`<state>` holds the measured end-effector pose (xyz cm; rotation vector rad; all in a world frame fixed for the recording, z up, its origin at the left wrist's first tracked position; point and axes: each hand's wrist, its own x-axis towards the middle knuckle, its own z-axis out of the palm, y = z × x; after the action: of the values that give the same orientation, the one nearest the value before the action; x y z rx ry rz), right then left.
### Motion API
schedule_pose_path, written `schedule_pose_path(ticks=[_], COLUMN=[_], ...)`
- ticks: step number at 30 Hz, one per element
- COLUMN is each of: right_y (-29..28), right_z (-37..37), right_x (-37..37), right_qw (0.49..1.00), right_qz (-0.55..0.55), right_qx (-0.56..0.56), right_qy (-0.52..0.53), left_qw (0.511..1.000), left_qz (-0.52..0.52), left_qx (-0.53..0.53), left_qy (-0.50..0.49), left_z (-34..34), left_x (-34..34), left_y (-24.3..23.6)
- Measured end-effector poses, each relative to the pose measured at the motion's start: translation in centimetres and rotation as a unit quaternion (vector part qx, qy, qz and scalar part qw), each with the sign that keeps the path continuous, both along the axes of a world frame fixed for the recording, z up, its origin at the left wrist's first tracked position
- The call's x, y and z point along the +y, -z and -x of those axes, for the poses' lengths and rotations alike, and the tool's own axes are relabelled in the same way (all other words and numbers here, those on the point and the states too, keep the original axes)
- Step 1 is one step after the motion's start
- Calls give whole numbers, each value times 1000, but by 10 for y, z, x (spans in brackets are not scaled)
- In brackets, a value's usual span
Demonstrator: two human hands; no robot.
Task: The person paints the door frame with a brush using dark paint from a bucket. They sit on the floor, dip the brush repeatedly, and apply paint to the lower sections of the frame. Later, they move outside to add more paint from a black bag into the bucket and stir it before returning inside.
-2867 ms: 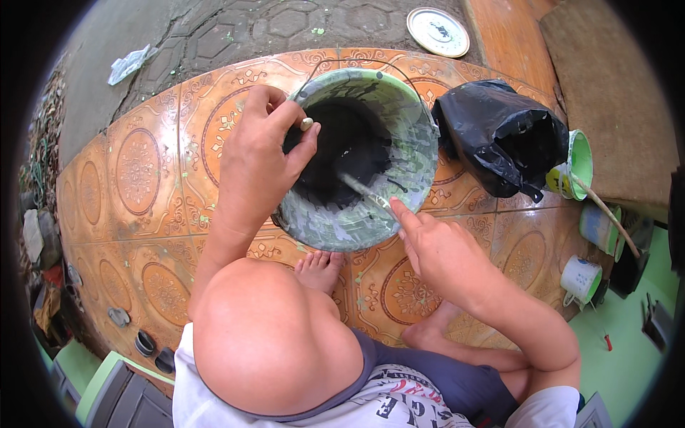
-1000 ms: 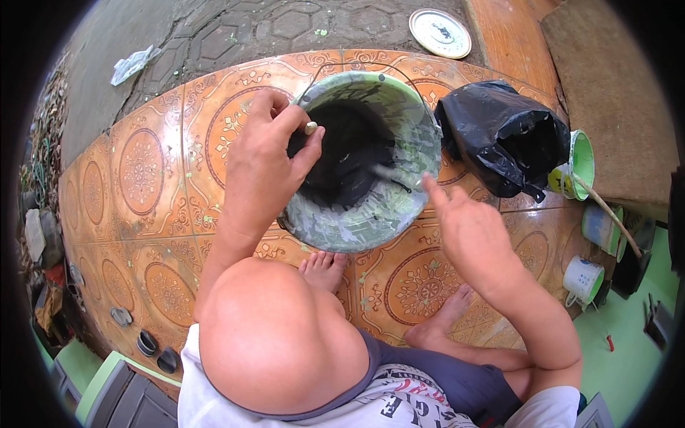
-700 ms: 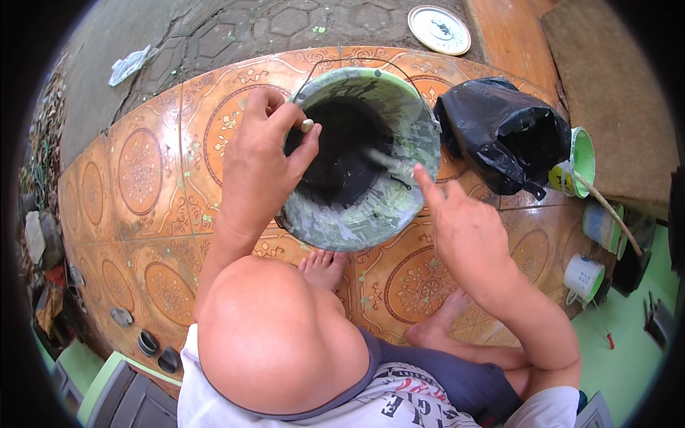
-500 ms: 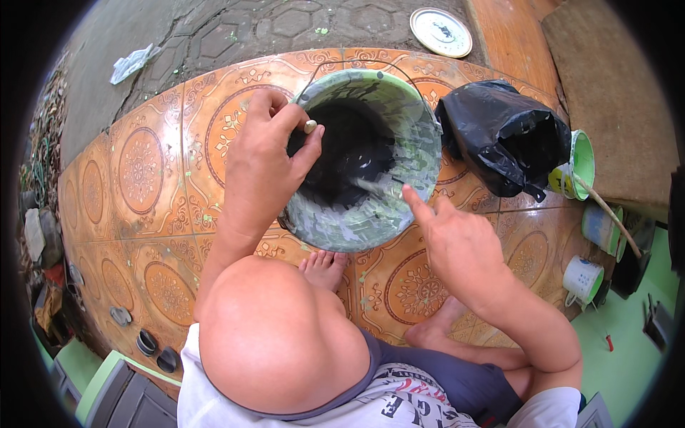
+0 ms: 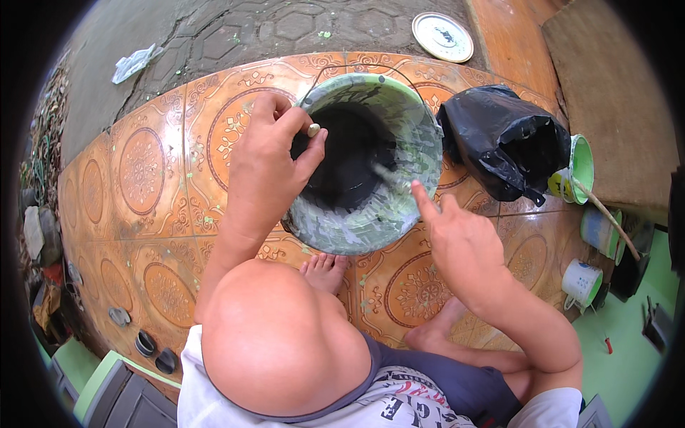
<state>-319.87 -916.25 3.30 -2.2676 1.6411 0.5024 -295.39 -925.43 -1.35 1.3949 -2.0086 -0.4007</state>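
A round paint-smeared bucket (image 5: 417,153), green and grey inside with a dark bottom, stands before me on the tiles. Its thin wire handle (image 5: 349,65) is tipped toward the far side. My left hand (image 5: 275,146) is closed at the bucket's left rim, pinching a small pale rounded piece (image 5: 313,130) whose kind I cannot make out. Over the near right rim, my right hand (image 5: 460,239) is closed with its index finger stretched forward. From it a slim pale tool (image 5: 389,173), blurred by motion, reaches inside the bucket; its handle is hidden in the hand.
A black plastic bag (image 5: 492,143) stands just right of the bucket. Beyond it lie a green-lined pail (image 5: 582,167) with a stick (image 5: 606,214) and a white cup (image 5: 581,282). A paint-stained round lid (image 5: 442,36) lies at the far side. My bare foot (image 5: 325,271) is near the bucket.
The tool in my right hand has swung within the bucket, and the right hand has shifted slightly right. My left hand stays at the rim.
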Motion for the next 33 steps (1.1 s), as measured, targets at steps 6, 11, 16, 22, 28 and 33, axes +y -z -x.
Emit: schedule_pose_path(ticks=[6,11,16,22,28,33], right_y=[7,0,9,16,35,28], right_z=[-5,-10,-10,-3,-4,-1], right_x=[-28,-4,-23,-3,9,-16], right_qw=[992,998,994,997,995,994], right_qz=[126,45,110,53,23,91], right_qx=[-10,-24,-21,-48,-93,-55], right_qy=[-6,-36,-13,-33,-33,0], left_qw=[1000,1000,1000,999,998,996], left_qz=[11,3,-6,-4,-53,-64], left_qx=[-12,-12,-13,-20,-20,-29], left_qy=[-5,-9,-11,-30,-41,-59], left_z=[-2,-5,-4,-13,-18,-27], left_x=[-4,-3,-4,-8,-11,-12], left_y=[-4,-3,-3,1,9,17])
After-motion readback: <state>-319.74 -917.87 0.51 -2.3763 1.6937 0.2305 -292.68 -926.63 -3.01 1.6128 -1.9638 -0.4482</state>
